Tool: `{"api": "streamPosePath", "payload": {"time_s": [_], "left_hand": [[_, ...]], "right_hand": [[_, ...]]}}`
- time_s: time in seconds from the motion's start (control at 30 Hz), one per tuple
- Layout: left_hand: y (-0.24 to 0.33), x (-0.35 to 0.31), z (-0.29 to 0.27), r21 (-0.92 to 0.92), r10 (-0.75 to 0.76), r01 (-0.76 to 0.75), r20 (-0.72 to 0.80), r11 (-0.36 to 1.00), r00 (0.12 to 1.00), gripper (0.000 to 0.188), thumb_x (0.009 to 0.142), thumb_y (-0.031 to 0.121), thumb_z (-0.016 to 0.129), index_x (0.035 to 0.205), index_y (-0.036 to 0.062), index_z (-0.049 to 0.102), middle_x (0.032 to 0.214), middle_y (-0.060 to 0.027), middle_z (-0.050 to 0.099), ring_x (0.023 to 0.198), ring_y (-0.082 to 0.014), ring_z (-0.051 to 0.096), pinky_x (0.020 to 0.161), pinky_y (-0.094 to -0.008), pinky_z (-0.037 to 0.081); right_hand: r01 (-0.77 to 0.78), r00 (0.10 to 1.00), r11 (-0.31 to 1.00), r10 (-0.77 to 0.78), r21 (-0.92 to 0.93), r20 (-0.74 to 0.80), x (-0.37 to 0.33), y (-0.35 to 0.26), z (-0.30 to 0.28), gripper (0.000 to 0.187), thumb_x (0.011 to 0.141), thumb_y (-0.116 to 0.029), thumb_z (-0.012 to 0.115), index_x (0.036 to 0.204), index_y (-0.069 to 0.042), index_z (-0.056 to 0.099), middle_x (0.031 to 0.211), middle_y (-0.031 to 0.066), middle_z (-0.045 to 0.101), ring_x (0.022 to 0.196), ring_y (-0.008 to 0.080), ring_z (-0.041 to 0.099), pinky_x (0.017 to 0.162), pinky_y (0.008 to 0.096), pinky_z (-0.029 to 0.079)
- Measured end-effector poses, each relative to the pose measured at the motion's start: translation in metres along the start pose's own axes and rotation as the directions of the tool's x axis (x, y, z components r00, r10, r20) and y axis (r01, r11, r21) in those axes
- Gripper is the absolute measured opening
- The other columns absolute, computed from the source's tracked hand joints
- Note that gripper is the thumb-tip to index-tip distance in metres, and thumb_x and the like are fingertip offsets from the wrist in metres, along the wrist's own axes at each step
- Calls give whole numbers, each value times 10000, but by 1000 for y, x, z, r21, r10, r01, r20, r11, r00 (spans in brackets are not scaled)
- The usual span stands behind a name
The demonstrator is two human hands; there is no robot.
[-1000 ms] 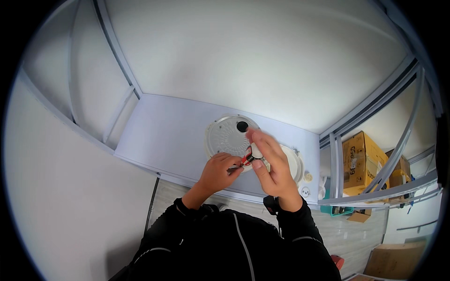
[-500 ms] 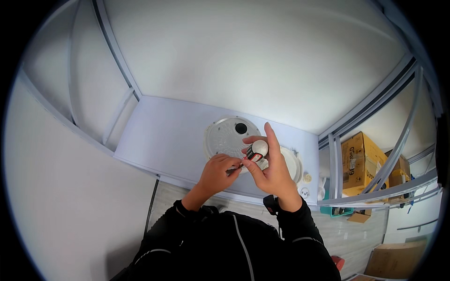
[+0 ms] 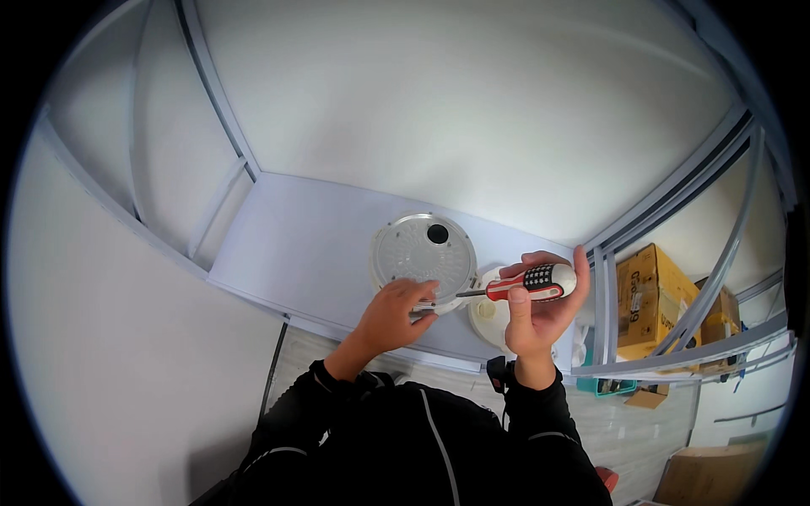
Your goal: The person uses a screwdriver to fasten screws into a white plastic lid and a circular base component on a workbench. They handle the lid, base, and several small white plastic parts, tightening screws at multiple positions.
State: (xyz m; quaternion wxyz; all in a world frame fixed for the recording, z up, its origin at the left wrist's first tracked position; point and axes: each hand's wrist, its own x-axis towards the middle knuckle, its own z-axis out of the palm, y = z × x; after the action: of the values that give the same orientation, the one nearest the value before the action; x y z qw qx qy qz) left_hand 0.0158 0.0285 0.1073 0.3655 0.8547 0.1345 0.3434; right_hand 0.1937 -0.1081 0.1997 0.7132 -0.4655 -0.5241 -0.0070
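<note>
One red, black and white screwdriver (image 3: 531, 283) is clamped in the fingers of the right hand (image 3: 542, 322), near a white round piece (image 3: 491, 331) on the table (image 3: 295, 236), its shaft pointing left. The left hand (image 3: 390, 315) is at the near edge of a round silvery disc (image 3: 412, 250); I cannot tell whether its fingers grip it.

From where I operate, I see a pale, lavender-tinted tabletop (image 3: 295, 228) set against a white wall, its left part bare. Toward its right half I have a round silvery disc (image 3: 403, 251) lying flat, with a white round piece (image 3: 487, 329), partly hidden from me, just to its right.
</note>
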Motion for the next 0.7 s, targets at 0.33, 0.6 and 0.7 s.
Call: {"api": "streamPosePath", "payload": {"time_s": [0.33,0.6,0.7], "left_hand": [[-29,4,-46,271,12,46,-208,962,978,385,797,169,826,1158,80,730,1219,-124,697,1179,-365,623,1006,-487,506],[-47,-2,-69,318,-12,12,-4,948,1000,459,744,299,903,1127,108,737,1318,-73,658,1223,-342,603,1005,-486,509],[-56,-4,-63,293,4,5,-31,956,1000,484,724,295,922,1121,102,722,1315,-93,649,1218,-346,601,992,-487,515]], "right_hand": [[-127,992,992,127,-30,12,-12,9,-10,790,961,-43,729,1605,9,274,1210,211,632,935,219,694,844,362,590],[-145,861,916,304,-375,408,-28,34,0,572,831,7,709,1380,-108,596,1126,118,655,819,297,694,693,354,558],[-180,766,881,405,-438,499,-34,31,8,555,803,0,706,1334,-127,603,1177,118,671,873,348,707,708,386,572]]}}
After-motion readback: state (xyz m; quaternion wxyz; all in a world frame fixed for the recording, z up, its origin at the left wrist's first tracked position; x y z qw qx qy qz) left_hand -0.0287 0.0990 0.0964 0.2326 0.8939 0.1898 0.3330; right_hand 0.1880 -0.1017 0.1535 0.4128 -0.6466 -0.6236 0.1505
